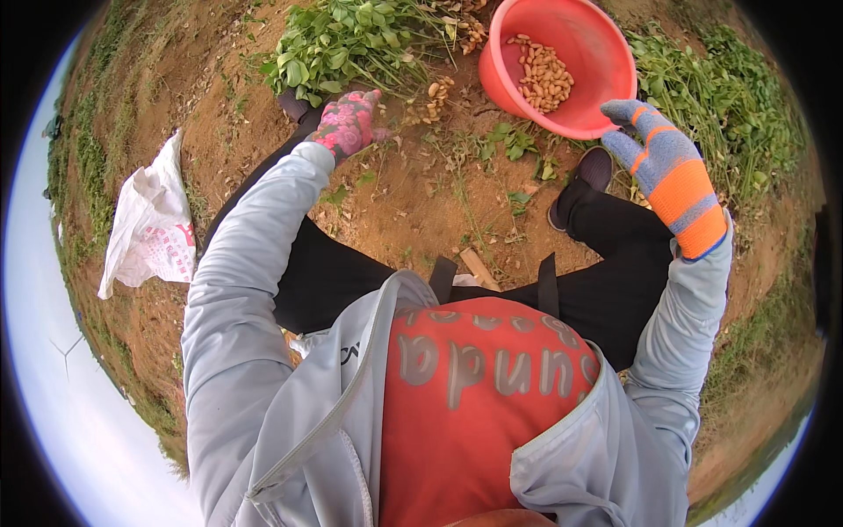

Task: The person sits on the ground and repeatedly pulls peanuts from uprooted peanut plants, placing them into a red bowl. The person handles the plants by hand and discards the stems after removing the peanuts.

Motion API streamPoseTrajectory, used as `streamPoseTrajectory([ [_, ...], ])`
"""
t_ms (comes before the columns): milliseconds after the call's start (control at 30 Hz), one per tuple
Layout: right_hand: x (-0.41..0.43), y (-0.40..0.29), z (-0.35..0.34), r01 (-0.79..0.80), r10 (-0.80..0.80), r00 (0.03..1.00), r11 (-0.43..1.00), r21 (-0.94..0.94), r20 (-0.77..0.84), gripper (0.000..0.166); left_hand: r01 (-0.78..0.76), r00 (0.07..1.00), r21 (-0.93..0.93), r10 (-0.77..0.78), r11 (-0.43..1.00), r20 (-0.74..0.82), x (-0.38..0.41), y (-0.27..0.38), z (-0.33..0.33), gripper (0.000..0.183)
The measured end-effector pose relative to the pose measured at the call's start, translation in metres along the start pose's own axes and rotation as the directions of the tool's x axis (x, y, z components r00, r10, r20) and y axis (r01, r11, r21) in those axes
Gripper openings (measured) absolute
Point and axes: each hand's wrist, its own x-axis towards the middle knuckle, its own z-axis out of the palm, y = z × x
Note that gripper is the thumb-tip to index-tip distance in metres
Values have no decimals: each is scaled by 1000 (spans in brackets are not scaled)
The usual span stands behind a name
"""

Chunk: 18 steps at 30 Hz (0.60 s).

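Observation:
My left hand (pixel 347 125), in a pink floral glove, is at the upper left, just below leafy peanut plants (pixel 342 49). Its fingers and thumb look apart, with nothing visible between them. Peanut pods (pixel 436 99) hang at the root ends of the plants, right of this hand. A red plastic basin (pixel 599 66) rests tilted at the top, with loose peanuts (pixel 545 78) gathered inside. Beside its lower right rim is my right hand (pixel 665 171), in a grey and orange knit glove, fingers spread and holding nothing; whether the fingertips touch the rim, I cannot tell.
More uprooted plants (pixel 724 112) are heaped right of the basin. A white woven sack (pixel 155 221) lies on the soil at far left. My shoes (pixel 593 172) stand on either side of bare soil with scattered leaves. A piece of wood (pixel 479 269) shows between my legs.

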Motion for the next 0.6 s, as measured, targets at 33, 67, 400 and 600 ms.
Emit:
streamPoseTrajectory([
  [33, -3, -6, -2, 12, -13, 1000, 1000, 18, 24, 29, 30, 999, 150, -32, 988, 12, 11, 16, 27, 76],
  [67, -7, -10, -3, 21, -23, 999, 999, 33, 39, 30, 66, 992, 253, -90, 965, 85, 21, 27, 49, 81],
  [400, -6, -21, 7, 164, -149, 980, 981, -107, 135, 42, -219, 973, 716, 202, 663, 110, 118, -5, 71, 70],
  [600, 4, -21, 8, 159, -134, 975, 979, -129, 179, 47, -249, 966, 609, 237, 753, 102, 154, -1, 41, 98],
])
